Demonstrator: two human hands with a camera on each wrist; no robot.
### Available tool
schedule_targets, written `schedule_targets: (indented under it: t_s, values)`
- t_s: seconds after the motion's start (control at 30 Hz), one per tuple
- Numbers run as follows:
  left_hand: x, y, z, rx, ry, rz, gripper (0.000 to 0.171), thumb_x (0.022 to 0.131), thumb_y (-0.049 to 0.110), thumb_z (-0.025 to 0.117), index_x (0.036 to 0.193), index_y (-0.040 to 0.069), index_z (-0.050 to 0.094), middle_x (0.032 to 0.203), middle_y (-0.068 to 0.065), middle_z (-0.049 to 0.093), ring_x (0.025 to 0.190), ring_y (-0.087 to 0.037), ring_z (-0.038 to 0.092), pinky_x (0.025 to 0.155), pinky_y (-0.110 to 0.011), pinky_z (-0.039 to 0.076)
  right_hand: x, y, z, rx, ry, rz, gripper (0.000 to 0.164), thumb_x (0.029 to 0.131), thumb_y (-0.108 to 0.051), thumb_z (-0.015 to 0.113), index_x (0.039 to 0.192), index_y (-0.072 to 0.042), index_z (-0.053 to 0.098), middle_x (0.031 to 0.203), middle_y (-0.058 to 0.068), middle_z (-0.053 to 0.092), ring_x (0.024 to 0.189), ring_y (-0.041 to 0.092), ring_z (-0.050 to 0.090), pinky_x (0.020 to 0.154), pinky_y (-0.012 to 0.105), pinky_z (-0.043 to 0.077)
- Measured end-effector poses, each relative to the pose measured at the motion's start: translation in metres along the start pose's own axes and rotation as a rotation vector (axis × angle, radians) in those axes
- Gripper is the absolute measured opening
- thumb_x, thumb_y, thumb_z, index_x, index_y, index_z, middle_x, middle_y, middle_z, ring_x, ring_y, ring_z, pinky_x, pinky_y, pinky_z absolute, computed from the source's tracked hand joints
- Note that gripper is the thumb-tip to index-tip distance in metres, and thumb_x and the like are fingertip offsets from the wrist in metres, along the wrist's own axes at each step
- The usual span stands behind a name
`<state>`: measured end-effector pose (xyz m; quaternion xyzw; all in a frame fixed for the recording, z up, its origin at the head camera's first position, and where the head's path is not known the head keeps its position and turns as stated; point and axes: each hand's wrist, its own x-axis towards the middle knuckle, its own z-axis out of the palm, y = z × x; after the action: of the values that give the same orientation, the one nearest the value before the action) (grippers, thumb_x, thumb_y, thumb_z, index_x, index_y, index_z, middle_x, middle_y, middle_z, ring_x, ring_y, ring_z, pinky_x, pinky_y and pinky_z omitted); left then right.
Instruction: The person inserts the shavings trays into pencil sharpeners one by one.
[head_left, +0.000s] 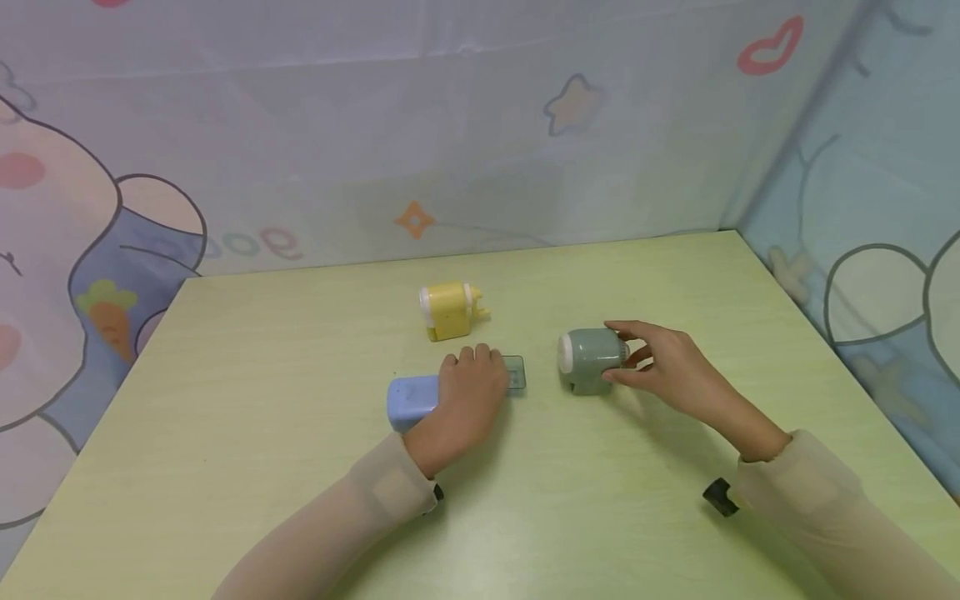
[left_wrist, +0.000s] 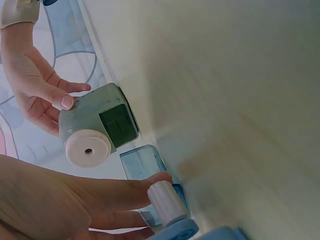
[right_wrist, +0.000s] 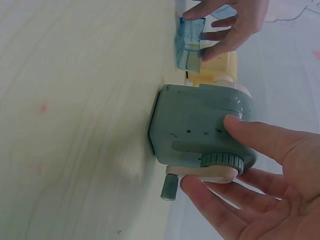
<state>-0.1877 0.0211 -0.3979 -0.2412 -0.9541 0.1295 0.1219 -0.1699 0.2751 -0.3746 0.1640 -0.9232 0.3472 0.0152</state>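
Observation:
A green crank pencil sharpener (head_left: 591, 354) stands on the table, its pale round front facing left. My right hand (right_wrist: 265, 175) holds it from the crank end, thumb on the body and fingers by the crank (right_wrist: 202, 173). In the left wrist view, a dark window (left_wrist: 119, 126) shows in its side. A blue pencil sharpener (head_left: 411, 400) lies to the left. Over its right part, my left hand (head_left: 474, 387) pinches a clear bluish shavings drawer (right_wrist: 190, 45) between thumb and fingers. Whether drawer and blue body are joined is hidden beneath the hand.
A yellow pencil sharpener (head_left: 447, 310) stands behind the left hand, its crank end to the right. The pale green table (head_left: 285, 333) meets a printed cloth backdrop (head_left: 337, 167) at the back and another cloth at the right.

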Motion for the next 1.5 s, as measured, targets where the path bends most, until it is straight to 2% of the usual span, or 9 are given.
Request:
schedule_targets:
  t_s: [0.27, 0.47, 0.7, 1.1, 1.33, 1.5]
  values:
    - [0.0002, -0.0012, -0.0017, -0.007, -0.045, 0.013, 0.007, 0.089, 0.012, 0.056, 0.082, 0.010, 0.057, 0.072, -0.001, 0.042, 0.067, -0.015, 0.039, 0.055, -0.027, 0.033, 0.0017, 0.0009, 0.0002, -0.004, -0.008, 0.007, 0.059, 0.077, -0.018, 0.073, 0.128, -0.006, 0.046, 0.113, 0.013, 0.055, 0.084, 0.023, 0.060, 0.062, 0.033, 0.049]
    - [-0.0003, -0.0023, -0.0016, -0.011, -0.021, 0.020, 0.007, 0.087, 0.011, 0.059, 0.080, 0.010, 0.057, 0.072, -0.002, 0.043, 0.068, -0.015, 0.039, 0.056, -0.026, 0.033, 0.0025, 0.0000, -0.0006, -0.014, -0.017, 0.012, 0.059, 0.078, -0.018, 0.073, 0.129, -0.006, 0.046, 0.115, 0.014, 0.054, 0.086, 0.024, 0.059, 0.063, 0.034, 0.049]
    - [-0.0009, -0.0024, -0.0002, -0.004, 0.049, 0.029, 0.010, 0.084, 0.009, 0.061, 0.076, 0.010, 0.057, 0.071, -0.002, 0.045, 0.067, -0.015, 0.040, 0.054, -0.025, 0.034, 0.0022, -0.0012, -0.0015, -0.017, -0.018, 0.011, 0.059, 0.078, -0.018, 0.073, 0.128, -0.005, 0.046, 0.112, 0.013, 0.056, 0.085, 0.023, 0.060, 0.063, 0.034, 0.049]
    - [-0.0004, -0.0012, 0.0003, -0.013, 0.097, 0.045, 0.009, 0.083, 0.006, 0.061, 0.075, 0.009, 0.060, 0.071, -0.002, 0.048, 0.067, -0.015, 0.042, 0.052, -0.023, 0.036, 0.0026, -0.0009, -0.0009, -0.004, -0.029, 0.023, 0.059, 0.078, -0.018, 0.072, 0.129, -0.005, 0.045, 0.116, 0.014, 0.054, 0.087, 0.024, 0.059, 0.064, 0.034, 0.049]
    - [0.0024, -0.0001, -0.0014, -0.031, 0.008, 0.055, 0.005, 0.084, 0.006, 0.060, 0.081, 0.009, 0.060, 0.073, -0.001, 0.048, 0.069, -0.015, 0.042, 0.054, -0.023, 0.038, 0.0033, 0.0002, -0.0012, -0.018, -0.032, 0.023, 0.059, 0.078, -0.019, 0.072, 0.129, -0.005, 0.045, 0.112, 0.014, 0.056, 0.087, 0.024, 0.059, 0.064, 0.035, 0.050]
    - [0.0031, 0.0005, -0.0013, -0.013, 0.028, 0.062, 0.006, 0.084, 0.008, 0.061, 0.079, 0.010, 0.061, 0.071, -0.001, 0.048, 0.067, -0.014, 0.043, 0.051, -0.023, 0.037, 0.0035, 0.0008, -0.0012, -0.027, -0.032, 0.016, 0.058, 0.078, -0.019, 0.072, 0.129, -0.005, 0.046, 0.111, 0.014, 0.057, 0.087, 0.025, 0.059, 0.064, 0.036, 0.050]
